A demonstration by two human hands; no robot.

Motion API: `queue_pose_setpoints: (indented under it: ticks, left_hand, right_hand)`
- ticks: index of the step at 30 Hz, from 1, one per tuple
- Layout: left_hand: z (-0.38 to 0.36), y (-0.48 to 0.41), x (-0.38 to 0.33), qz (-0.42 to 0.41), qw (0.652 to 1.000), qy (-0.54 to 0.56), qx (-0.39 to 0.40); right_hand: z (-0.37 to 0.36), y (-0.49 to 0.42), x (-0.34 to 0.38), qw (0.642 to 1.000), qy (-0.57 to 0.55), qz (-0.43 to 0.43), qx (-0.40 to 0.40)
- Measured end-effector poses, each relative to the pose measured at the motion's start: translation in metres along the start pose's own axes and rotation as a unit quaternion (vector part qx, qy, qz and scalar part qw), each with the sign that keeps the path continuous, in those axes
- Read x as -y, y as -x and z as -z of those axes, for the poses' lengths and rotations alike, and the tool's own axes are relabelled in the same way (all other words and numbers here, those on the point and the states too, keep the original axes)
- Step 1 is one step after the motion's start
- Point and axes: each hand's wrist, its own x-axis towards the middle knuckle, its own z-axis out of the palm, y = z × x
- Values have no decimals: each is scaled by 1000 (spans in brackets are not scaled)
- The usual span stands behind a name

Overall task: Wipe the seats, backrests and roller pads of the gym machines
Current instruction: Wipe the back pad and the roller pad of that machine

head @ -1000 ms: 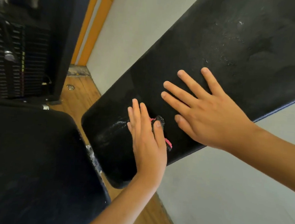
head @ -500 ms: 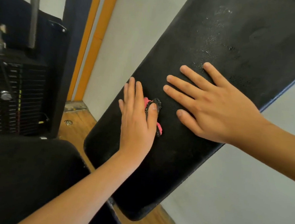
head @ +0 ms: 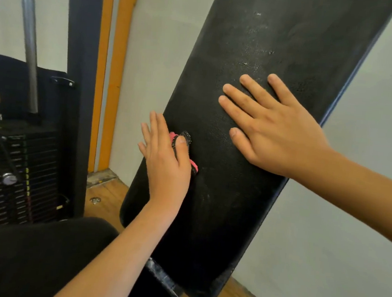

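Black padded seat (head: 28, 264) bottom-left, cut off by frame edge. Left hand (head: 165, 167) flat, fingers straight, presses small pink-and-black cloth (head: 187, 139) against left side of tilted black padded backrest (head: 244, 210). Cloth mostly hidden under palm, shape unclear. Right hand (head: 278, 136) flat, fingers spread, rests higher on backrest, holding nothing. Backrest top cut off. Dark weight stack (head: 12, 180) far left, wooden floor (head: 109, 195) beside it.

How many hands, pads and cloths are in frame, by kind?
Hands: 2 (left hand, right hand)
Black pads: 2 (backrest, seat)
Cloths: 1 (pink cloth under the left hand)
Total: 5
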Motion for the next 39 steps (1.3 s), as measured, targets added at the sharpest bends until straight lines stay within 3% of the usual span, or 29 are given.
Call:
queue_pose_setpoints:
  ticks: [7,14,20,27,33,39]
  left_hand:
    - [6,23,6,-72,996,-7,46]
    - [1,-14,3,51,999,19,-1]
    - [2,19,0,3,1000,12,13]
    - [4,-24,0,107,994,-11,-12]
    - [11,32,6,-26,998,3,56]
    - [8,-30,-3,7,999,4,46]
  right_hand:
    - [3,-1,4,1000,3,-3,9]
    - [4,0,7,1000,15,-13,20]
    - [4,-1,9,999,10,-20,23]
    - [4,-1,9,999,13,-16,25]
    - [3,-1,10,1000,3,-20,12]
    - [3,-1,10,1000,3,-21,9]
